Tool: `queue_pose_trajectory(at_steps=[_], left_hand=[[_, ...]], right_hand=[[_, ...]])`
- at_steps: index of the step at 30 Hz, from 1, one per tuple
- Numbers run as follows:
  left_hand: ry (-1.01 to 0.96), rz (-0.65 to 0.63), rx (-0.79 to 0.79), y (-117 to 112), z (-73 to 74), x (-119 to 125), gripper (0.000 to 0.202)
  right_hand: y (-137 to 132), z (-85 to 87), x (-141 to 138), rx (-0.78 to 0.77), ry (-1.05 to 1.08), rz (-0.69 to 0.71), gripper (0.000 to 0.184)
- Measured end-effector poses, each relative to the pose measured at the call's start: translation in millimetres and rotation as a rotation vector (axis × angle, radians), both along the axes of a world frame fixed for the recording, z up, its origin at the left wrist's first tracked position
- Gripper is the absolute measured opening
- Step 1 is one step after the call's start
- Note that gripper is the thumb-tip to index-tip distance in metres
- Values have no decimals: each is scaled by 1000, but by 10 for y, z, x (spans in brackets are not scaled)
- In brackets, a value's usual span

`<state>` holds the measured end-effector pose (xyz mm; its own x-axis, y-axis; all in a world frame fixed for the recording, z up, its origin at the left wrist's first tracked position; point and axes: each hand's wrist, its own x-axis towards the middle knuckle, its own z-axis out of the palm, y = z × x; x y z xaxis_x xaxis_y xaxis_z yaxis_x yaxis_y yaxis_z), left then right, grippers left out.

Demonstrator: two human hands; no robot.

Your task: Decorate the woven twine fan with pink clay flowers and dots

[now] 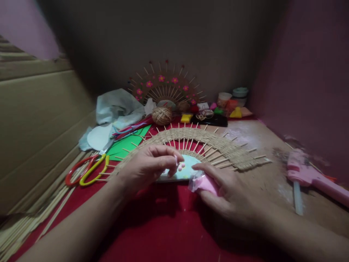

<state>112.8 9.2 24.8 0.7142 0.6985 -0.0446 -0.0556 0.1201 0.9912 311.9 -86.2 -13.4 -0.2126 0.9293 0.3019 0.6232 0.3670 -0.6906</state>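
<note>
My left hand [147,166] is closed in a pinch, with a small pale pink bit [176,159] at its fingertips that looks like soft clay. Under those fingers lies a light-blue half-round base [192,161] carrying a few small pink balls [181,166]. My right hand [231,194] grips a clear plastic packet of pink clay [207,185] just right of the base. Around the base arches a fan-shaped frame of thin sticks with a woven twine band [188,134]. My left hand hides part of the band and the base's left end.
Red-and-yellow-handled scissors [94,169] lie left on green paper [127,145], beside long thin sticks [40,211]. A pink glue gun [305,169] rests right. Behind are a twine ball [161,115], small tubs [240,95] and a flower-decorated fan [166,82] against the wall.
</note>
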Motion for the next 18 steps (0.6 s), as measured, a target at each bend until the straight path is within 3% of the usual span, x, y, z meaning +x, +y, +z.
queue_pose_trajectory(at_steps=[11,18], left_hand=[[5,4,-7,14,-55,47,6],[279,-47,184,-134,91,118,7]], right_hand=[[-10,-22,1,55,8,-6,41],[-5,-46,0,48,48,8,44]])
